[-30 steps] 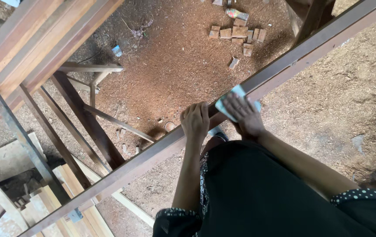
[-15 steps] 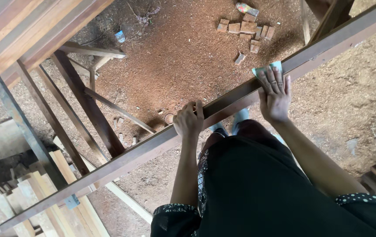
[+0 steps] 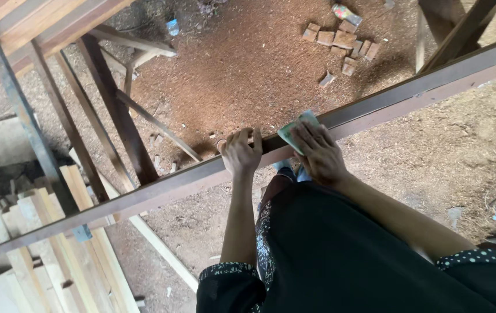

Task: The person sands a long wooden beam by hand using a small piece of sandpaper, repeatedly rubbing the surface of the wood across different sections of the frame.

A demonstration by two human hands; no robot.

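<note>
Left hand (image 3: 241,152) grips the beam (image 3: 410,95); right hand (image 3: 317,153), fingers flat, presses sandpaper (image 3: 294,127) onto it.

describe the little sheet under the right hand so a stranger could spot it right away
A long wooden beam runs diagonally across the view. The right hand presses a pale green sheet flat on it, the only green thing on the brown wood.

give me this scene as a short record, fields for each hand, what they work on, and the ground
left hand: left hand grips the long wooden beam, fingers curled over its top edge
right hand: right hand presses a green sanding sheet flat on the beam
beam: runs diagonally, lower left to upper right
ground: sawdust-covered floor with small wood blocks
lower left: stacked planks
</note>
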